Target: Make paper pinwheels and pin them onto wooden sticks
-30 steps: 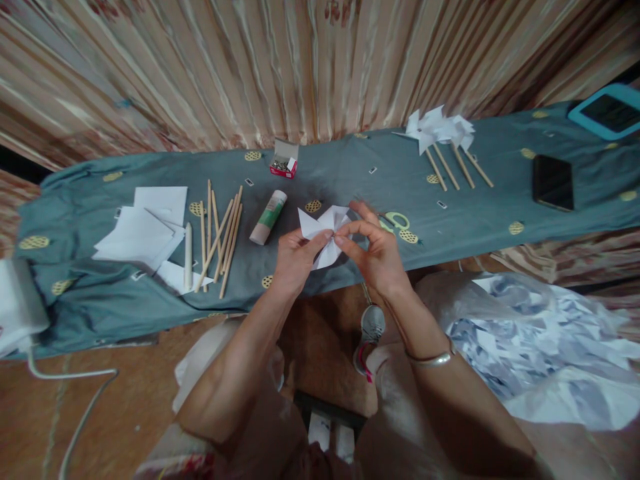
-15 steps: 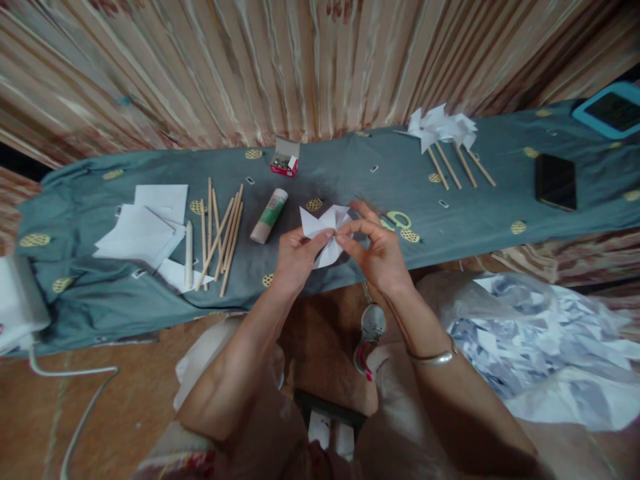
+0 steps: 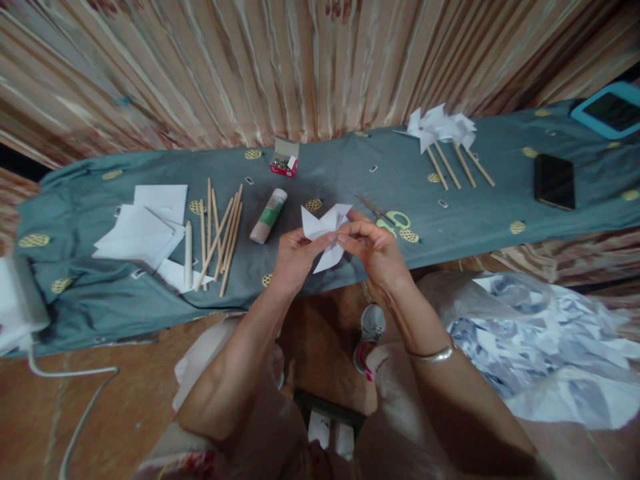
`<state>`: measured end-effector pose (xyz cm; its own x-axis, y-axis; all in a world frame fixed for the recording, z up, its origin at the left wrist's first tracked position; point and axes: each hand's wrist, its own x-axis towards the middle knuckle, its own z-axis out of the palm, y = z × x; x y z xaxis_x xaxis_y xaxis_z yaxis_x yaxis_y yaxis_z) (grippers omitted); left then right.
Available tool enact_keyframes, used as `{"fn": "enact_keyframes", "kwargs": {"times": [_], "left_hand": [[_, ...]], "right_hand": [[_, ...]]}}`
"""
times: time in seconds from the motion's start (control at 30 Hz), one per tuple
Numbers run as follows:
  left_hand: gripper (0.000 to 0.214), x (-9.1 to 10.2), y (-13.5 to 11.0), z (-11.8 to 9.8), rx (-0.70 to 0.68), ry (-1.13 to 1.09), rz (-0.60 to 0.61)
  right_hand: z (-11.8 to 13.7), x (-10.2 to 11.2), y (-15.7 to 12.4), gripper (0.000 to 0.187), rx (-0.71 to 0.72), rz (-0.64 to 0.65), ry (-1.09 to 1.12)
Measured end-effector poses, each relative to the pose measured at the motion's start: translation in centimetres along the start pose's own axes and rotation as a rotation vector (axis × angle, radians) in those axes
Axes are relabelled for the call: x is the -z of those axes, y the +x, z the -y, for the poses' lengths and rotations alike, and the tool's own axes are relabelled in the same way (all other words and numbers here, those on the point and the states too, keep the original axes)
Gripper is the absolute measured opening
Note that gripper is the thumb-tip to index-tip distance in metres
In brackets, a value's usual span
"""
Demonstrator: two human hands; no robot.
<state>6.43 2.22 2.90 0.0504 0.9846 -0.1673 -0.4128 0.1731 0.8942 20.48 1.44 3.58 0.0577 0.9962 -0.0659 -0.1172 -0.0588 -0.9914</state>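
A white paper pinwheel [image 3: 320, 225] is held between my two hands above the table's front edge. My left hand [image 3: 299, 257] grips its left side, with the thumb pressed near the centre. My right hand [image 3: 376, 250] pinches it from the right, the thumb and fingertips meeting close to the middle. What lies under the fingertips is hidden. Just beyond my right hand lie green-handled scissors [image 3: 399, 219]. To the left of my left hand rests a glue stick [image 3: 269, 215] with a green label.
Several wooden sticks [image 3: 233, 233] and white paper sheets [image 3: 140, 233] lie at left. An opened red box [image 3: 284, 164] of small metal pieces sits behind. Finished pinwheels [image 3: 443, 127], a phone [image 3: 555, 181] and a blue-framed tablet [image 3: 613, 110] are at right. A bag of paper scraps [image 3: 540, 333] stands below.
My right fingers have closed in and lowered at the pinwheel's centre. The pinwheel has turned slightly, and more of the scissors shows behind my right hand.
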Motion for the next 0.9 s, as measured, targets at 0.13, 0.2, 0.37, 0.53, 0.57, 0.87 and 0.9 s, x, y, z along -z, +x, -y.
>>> {"fn": "enact_keyframes", "kwargs": {"times": [0.13,0.2,0.37,0.53,0.57,0.87,0.9], "left_hand": [[0.032,0.1,0.1,0.1,0.022,-0.007,0.007],[0.033,0.1,0.1,0.1,0.036,-0.024,0.014],[0.035,0.0,-0.1,-0.2,0.067,-0.047,0.015],[0.037,-0.2,-0.3,-0.7,0.103,-0.04,0.037],[0.038,-0.2,-0.4,-0.7,0.109,-0.039,0.039],[0.04,0.1,-0.2,-0.5,0.11,0.008,0.021],[0.04,0.1,-0.1,-0.4,0.105,0.019,0.013]], "right_hand": [[-0.3,0.0,0.1,0.024,0.014,-0.035,0.013],[-0.4,0.0,0.2,0.031,0.009,-0.082,0.012],[-0.1,-0.2,0.4,0.064,-0.039,-0.112,0.144],[0.8,-0.3,0.1,0.067,-0.147,0.027,0.212],[0.9,-0.3,0.0,0.067,-0.151,0.034,0.208],[0.9,-0.6,-0.1,0.066,-0.113,0.015,0.199],[0.9,-0.6,-0.1,0.065,-0.106,0.014,0.196]]}}
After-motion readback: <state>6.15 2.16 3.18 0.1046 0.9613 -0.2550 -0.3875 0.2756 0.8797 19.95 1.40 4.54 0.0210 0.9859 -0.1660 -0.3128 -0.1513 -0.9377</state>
